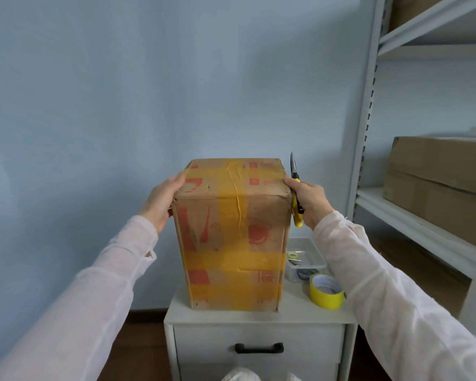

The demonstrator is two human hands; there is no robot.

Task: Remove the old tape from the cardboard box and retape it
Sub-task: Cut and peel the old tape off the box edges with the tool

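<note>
A tall brown cardboard box (231, 232) with red print stands upright on a white cabinet (259, 316). Strips of old yellow tape (239, 210) run down its front, across its top and around its lower half. My left hand (162, 200) presses flat against the box's upper left side. My right hand (309, 200) is at the upper right corner and grips yellow-handled scissors (296, 193), blades pointing up beside the box. A roll of yellow tape (326, 291) lies on the cabinet to the right of the box.
A clear plastic tub (307, 259) with small items sits behind the tape roll. A white metal shelf unit (412, 215) with large cardboard boxes (437, 182) stands at the right. The cabinet has a drawer with a black handle (259, 348). A blue wall is behind.
</note>
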